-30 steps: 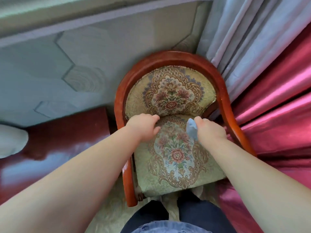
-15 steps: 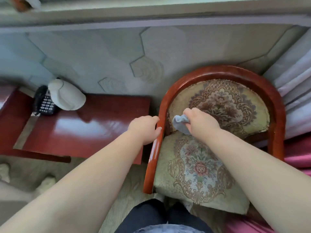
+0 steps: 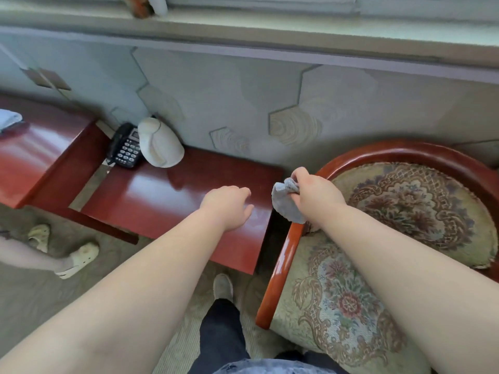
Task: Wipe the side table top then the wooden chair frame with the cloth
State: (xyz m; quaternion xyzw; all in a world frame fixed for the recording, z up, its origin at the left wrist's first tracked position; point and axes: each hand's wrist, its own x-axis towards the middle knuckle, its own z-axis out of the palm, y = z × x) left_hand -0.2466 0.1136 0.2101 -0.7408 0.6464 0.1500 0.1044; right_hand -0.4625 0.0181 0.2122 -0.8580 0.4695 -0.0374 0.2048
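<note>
A person's right hand point(image 3: 313, 194) pinches a bunched cloth point(image 3: 286, 202) at the chair frame point(image 3: 290, 252) beside the glossy desk point(image 3: 167, 201), the loosely spread left hand point(image 3: 229, 207) over it; the wiping seems under way, its progress untellable.

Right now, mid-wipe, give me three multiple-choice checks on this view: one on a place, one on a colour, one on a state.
1. Where is the phone?
A. chair seat
B. back left of the side table, by the wall
C. floor

2. What colour is the cloth?
A. grey
B. red
C. yellow

3. What is the left hand holding?
A. cloth
B. phone
C. nothing

Key: 1 B, it sits beside a white rounded object. 2 A, a grey wad in the right hand at the chair frame. 3 C, its fingers are loose over the tabletop.
</note>
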